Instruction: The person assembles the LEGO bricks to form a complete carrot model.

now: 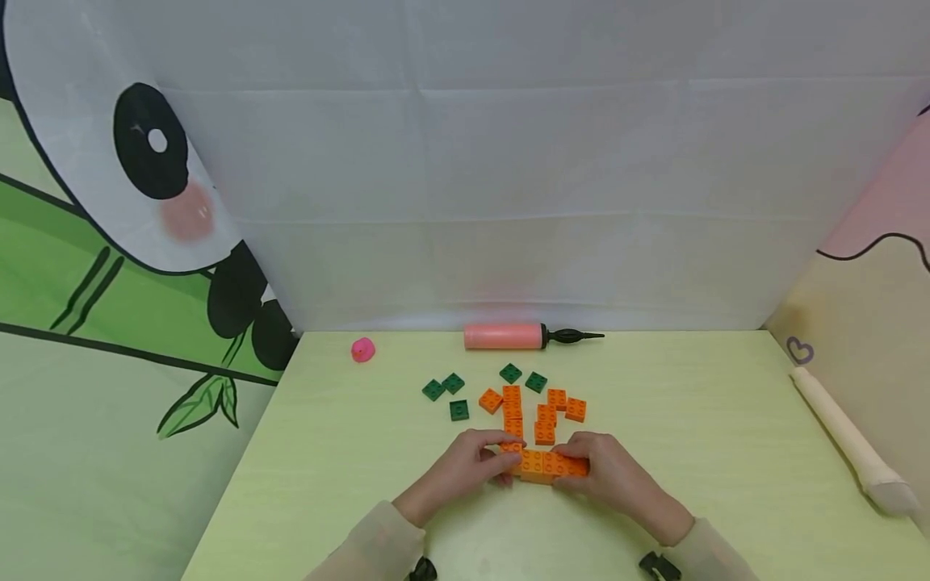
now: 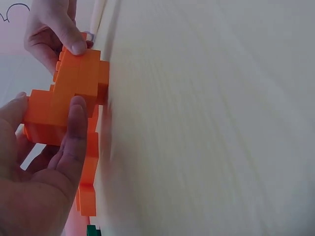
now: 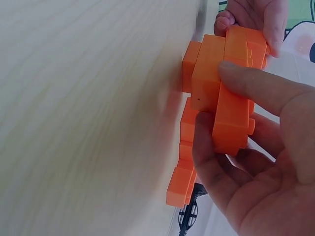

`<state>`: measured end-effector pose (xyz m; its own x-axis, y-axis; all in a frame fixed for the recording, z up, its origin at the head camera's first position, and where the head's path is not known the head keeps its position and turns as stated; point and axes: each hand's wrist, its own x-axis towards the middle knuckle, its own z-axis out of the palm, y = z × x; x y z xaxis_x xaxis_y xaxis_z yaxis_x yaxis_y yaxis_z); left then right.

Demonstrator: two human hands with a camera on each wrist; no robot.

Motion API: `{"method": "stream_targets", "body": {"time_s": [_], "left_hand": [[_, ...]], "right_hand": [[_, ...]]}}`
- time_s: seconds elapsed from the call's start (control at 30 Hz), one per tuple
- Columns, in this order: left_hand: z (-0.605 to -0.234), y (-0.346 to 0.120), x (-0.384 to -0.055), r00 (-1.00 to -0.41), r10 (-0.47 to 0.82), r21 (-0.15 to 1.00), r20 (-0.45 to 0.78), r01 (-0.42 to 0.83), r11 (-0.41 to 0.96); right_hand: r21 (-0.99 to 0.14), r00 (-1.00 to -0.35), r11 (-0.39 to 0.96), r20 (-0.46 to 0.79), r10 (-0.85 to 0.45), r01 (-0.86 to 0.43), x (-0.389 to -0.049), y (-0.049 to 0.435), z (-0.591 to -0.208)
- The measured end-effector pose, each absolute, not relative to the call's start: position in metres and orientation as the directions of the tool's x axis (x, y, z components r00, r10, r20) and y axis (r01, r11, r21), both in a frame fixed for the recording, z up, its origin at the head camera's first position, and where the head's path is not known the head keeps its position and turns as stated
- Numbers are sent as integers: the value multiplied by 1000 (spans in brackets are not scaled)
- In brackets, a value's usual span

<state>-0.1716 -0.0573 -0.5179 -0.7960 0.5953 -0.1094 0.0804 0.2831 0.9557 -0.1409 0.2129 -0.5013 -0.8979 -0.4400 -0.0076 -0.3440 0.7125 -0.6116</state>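
Note:
Between the two hands is a block of joined orange toy bricks (image 1: 541,465), held at the near middle of the table. My left hand (image 1: 475,464) grips its left end, thumb on one side and fingers on the other. My right hand (image 1: 606,472) pinches the right end. In the left wrist view the joined bricks (image 2: 74,88) show stacked layers with a lower brick underneath. The right wrist view shows the right thumb and fingers (image 3: 241,78) on the upper bricks. Just beyond the hands lie loose orange bricks (image 1: 545,434) and a column of orange bricks (image 1: 512,403).
Several green bricks (image 1: 459,410) lie behind the orange ones. A pink pump (image 1: 503,336) with a black end rests along the back edge, and a small pink object (image 1: 362,349) sits at back left. A pale stick-like object (image 1: 846,432) lies at the right edge.

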Motion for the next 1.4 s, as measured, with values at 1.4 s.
{"method": "stream_targets", "body": {"time_s": [1.4], "left_hand": [[-524, -56, -176, -888, 455, 886, -66, 158, 437]], "right_hand": [[-610, -924, 724, 35, -382, -322, -149, 208, -504]]}}
